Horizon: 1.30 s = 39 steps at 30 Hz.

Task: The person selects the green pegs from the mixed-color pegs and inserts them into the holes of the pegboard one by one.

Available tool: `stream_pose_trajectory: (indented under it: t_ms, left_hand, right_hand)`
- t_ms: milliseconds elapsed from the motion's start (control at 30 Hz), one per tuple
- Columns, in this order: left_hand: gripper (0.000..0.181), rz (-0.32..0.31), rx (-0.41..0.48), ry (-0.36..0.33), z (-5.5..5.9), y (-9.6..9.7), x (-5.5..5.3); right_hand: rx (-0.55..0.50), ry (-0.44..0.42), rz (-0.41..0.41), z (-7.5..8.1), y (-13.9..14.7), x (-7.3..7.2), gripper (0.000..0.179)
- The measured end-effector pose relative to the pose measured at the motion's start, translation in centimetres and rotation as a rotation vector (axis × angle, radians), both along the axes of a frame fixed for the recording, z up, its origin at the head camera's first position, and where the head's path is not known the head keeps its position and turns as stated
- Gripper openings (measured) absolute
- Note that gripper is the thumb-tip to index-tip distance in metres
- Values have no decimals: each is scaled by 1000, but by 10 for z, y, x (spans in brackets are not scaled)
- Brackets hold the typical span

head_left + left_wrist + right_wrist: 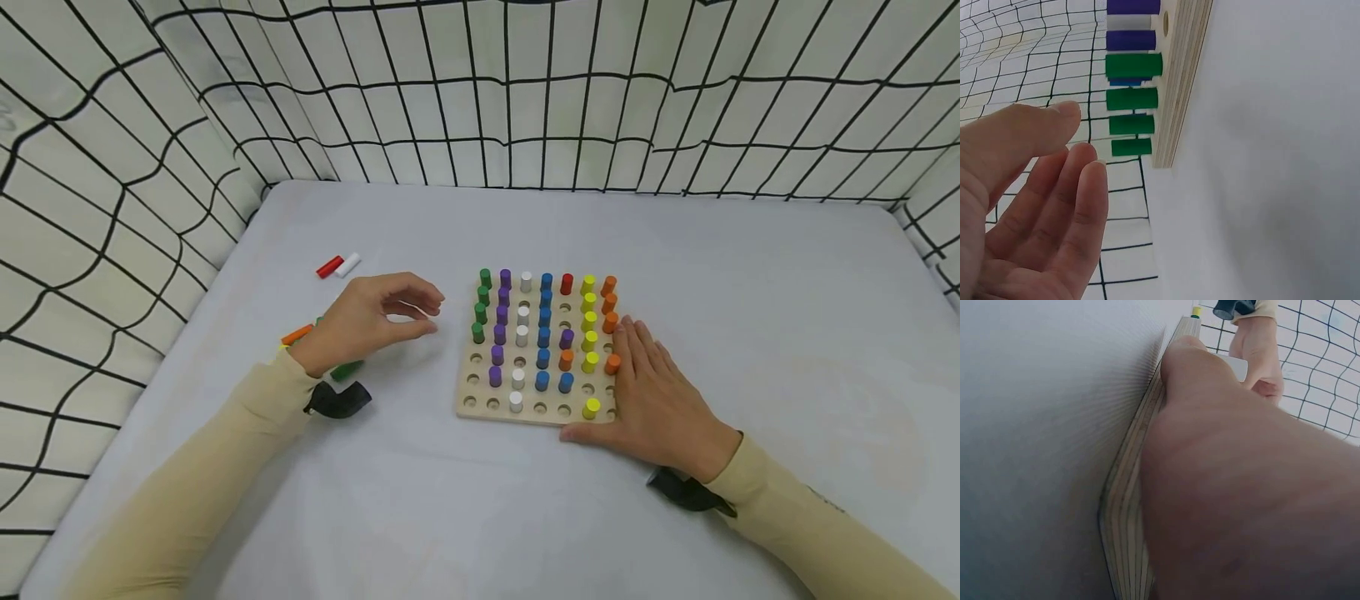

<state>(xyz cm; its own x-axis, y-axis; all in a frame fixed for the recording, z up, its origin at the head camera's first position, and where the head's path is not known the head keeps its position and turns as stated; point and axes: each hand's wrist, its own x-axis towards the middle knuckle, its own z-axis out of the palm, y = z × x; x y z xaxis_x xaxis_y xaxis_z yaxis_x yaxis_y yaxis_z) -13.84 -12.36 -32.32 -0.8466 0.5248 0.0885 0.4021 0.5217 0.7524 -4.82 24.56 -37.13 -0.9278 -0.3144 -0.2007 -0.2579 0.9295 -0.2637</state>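
Observation:
A wooden peg board point(482, 391) lies on the white surface, with rows of coloured pegs standing in its holes and several holes bare. Green pegs point(480, 312) line its left side, and orange pegs point(610, 302) its right. My right hand point(660, 408) rests flat along the board's right edge, fingers straight, thumb at the near corner. Left of the board, my left hand point(367, 317) hovers with fingers gently bent and thumb apart, holding nothing. In the left wrist view, a gap separates its fingertips point(1092, 178) from the green pegs point(1132, 99).
A red peg point(330, 267) and a white peg point(348, 265) lie loose beyond the left hand. An orange peg point(297, 334) and a green peg point(346, 371) lie partly hidden beside the left wrist. Black wire mesh point(507, 81) stands along the back and sides.

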Motion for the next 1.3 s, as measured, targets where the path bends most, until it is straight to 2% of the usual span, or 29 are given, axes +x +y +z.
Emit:
stream_pose_trajectory:
  t_ms: [200, 300, 467, 633, 800, 933, 1167, 1233, 1300]
  left_hand:
    - [32, 66, -34, 7, 12, -15, 5]
    - [30, 74, -56, 10, 17, -20, 8]
    - [29, 52, -101, 23, 19, -30, 9]
    - [27, 9, -185, 33, 18, -41, 10]
    - [27, -6, -276, 34, 17, -53, 12]
    - [31, -10, -318, -7, 18, -62, 16]
    - [36, 32, -355, -168, 21, -68, 22]
    - [36, 32, -358, -178, 21, -70, 24]
    - [37, 19, -365, -153, 19, -72, 25]
  right_hand:
    - [3, -1, 3, 0, 0, 0, 147]
    - [2, -4, 1, 1, 0, 0, 147]
    - [1, -11, -1, 1, 0, 1, 147]
    - [-1, -16, -6, 1, 0, 1, 148]
    - [2, -10, 0, 1, -1, 0, 147]
    - [3, -5, 0, 1, -1, 0, 148]
    - [0, -5, 1, 1, 0, 0, 148]
    - [-3, -9, 0, 1, -1, 0, 148]
    - [-5, -16, -1, 2, -1, 0, 149]
